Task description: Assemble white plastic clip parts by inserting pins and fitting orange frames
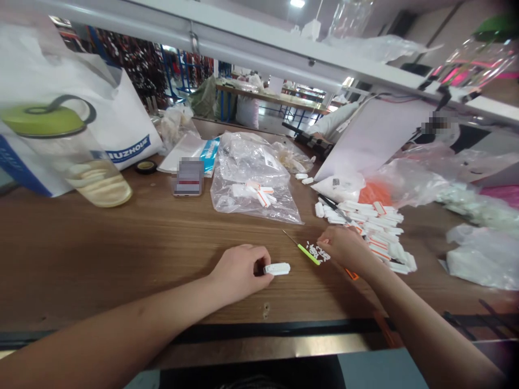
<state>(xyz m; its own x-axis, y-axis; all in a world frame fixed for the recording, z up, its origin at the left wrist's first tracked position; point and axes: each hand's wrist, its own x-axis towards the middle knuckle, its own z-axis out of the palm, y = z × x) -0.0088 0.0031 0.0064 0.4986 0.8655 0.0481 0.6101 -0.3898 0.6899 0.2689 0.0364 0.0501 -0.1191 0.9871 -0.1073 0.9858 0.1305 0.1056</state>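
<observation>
On the wooden table (121, 237), the left hand (239, 273) is curled and pinches a white plastic strip (278, 268) at its left end; the strip's long side lies across the table, pointing right. The right hand (344, 248), fingers pressed together, is just beside small white pieces (315, 251) and a green-handled needle tool (308, 254); I cannot tell if it holds something.

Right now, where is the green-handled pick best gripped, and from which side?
Grip its green handle, from the right-hand side: that end lies nearest the right hand, while the thin metal point aims away, up-left.
</observation>
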